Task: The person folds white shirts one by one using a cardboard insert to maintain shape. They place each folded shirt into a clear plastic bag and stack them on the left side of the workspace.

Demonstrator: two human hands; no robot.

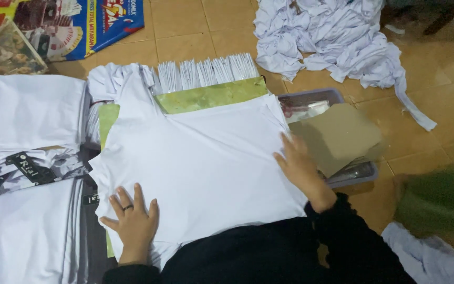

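Note:
A white shirt (206, 158) lies spread flat in front of me over a green board (211, 94). My left hand (131, 220) rests flat on the shirt's near left corner, fingers spread, a dark ring on one finger. My right hand (299, 167) presses flat on the shirt's right edge, next to a brown cardboard sheet (338, 135). Both hands hold nothing. My black sleeves cover the shirt's near edge.
Folded white shirts (27, 113) are stacked at the left, some with black tags. A grey tray (337, 179) under the cardboard sits at the right. A row of white packets (206, 71) stands behind the board. A heap of crumpled white cloth (332, 37) lies on the tiled floor.

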